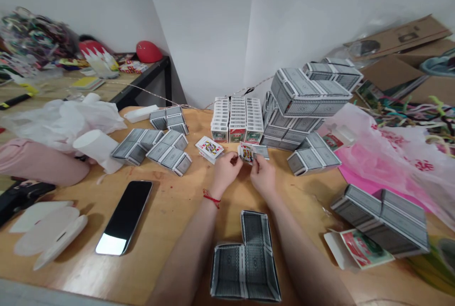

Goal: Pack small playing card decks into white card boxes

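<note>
Between my two hands is a playing card (246,153) with a face-card picture turned toward me. My left hand (227,169) pinches its left edge, and a red string bracelet circles that wrist. My right hand (262,173) closes its fingers at the right side of the card. Just behind the right fingers, a grey-backed card (262,151) lies on the table. A small pile of face-up cards (209,147), a queen of hearts on top, sits left of my left hand. Between my forearms lies an L-shaped block of grey-backed cards (245,263).
Rows of card boxes (237,118) stand behind my hands. Stacked grey card blocks (305,102) rise at the right, with more card blocks (168,152) at the left. A phone (124,218), a pink bottle (42,161) and an opened card box (362,249) lie around.
</note>
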Tool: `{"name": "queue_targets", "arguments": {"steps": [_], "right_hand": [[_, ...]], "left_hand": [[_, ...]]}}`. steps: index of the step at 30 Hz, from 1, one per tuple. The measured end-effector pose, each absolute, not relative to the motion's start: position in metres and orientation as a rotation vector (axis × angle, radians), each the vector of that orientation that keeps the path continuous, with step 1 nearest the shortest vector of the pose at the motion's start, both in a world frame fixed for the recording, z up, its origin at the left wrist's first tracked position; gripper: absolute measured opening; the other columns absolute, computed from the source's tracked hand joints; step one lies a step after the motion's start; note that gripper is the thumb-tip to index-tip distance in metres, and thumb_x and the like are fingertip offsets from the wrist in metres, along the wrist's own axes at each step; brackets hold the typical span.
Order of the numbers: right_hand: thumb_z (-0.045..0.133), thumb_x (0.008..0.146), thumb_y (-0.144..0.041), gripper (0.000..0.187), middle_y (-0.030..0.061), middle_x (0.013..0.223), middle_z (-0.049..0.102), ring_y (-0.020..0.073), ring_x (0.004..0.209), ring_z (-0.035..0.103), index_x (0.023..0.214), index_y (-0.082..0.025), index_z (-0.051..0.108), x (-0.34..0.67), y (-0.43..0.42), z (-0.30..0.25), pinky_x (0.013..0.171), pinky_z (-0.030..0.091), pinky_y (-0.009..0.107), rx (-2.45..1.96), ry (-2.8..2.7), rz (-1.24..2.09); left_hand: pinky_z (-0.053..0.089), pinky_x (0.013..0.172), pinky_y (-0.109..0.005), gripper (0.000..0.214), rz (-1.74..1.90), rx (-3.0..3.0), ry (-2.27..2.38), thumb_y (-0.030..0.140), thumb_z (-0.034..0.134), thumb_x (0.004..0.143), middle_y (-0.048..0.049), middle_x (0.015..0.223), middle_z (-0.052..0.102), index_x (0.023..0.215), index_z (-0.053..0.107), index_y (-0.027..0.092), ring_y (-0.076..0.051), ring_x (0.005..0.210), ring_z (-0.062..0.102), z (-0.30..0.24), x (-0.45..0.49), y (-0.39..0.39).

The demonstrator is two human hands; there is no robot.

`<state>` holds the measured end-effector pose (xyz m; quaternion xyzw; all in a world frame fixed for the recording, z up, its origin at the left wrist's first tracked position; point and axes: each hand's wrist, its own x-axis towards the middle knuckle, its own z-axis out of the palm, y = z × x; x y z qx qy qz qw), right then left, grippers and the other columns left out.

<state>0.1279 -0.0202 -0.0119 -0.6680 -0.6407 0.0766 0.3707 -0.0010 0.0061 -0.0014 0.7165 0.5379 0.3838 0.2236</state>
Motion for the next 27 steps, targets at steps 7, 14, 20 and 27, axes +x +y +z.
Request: {"name": "queue_targets", "arguments": {"steps": [7,14,20,27], "right_hand": [[0.036,0.081,-0.026,0.02,-0.0006,0.049,0.049,0.0128,0.045,0.044,0.069,-0.019,0.051,0.12,-0.025,-0.011,0.047,0.027,0.023,-1.672,-1.778,0.193],[0.037,0.079,-0.028,0.023,-0.0022,0.047,0.046,0.0121,0.046,0.042,0.06,-0.02,0.045,0.122,-0.018,-0.017,0.046,0.029,0.021,-1.62,-1.595,0.404],[0.039,0.077,-0.03,0.02,0.0007,0.058,0.056,0.0141,0.053,0.049,0.066,-0.018,0.05,0.129,-0.012,-0.023,0.049,0.037,0.023,-1.444,-1.461,0.647],[0.043,0.076,-0.032,0.019,0.0037,0.065,0.062,0.0163,0.06,0.056,0.068,-0.017,0.052,0.133,-0.013,-0.03,0.056,0.044,0.027,-1.346,-1.36,0.744]], "left_hand": [[0.039,0.063,-0.027,0.005,0.998,2.15,1.734,0.02,0.05,0.075,-0.0045,0.071,0.058,0.074,0.054,0.017,-0.016,0.069,0.054,-0.002,-0.001,0.004],[0.04,0.067,-0.028,0.006,0.972,2.245,1.755,0.018,0.047,0.078,-0.0055,0.076,0.056,0.078,0.053,0.017,-0.018,0.076,0.053,-0.004,-0.001,0.003],[0.042,0.072,-0.028,0.012,0.99,2.254,1.638,0.015,0.045,0.079,-0.0052,0.08,0.057,0.085,0.055,0.017,-0.017,0.079,0.054,-0.007,-0.002,0.004],[0.044,0.074,-0.03,0.015,1.01,2.174,1.547,0.015,0.046,0.079,-0.0064,0.084,0.061,0.089,0.058,0.016,-0.016,0.08,0.056,-0.004,-0.005,0.001]]}}
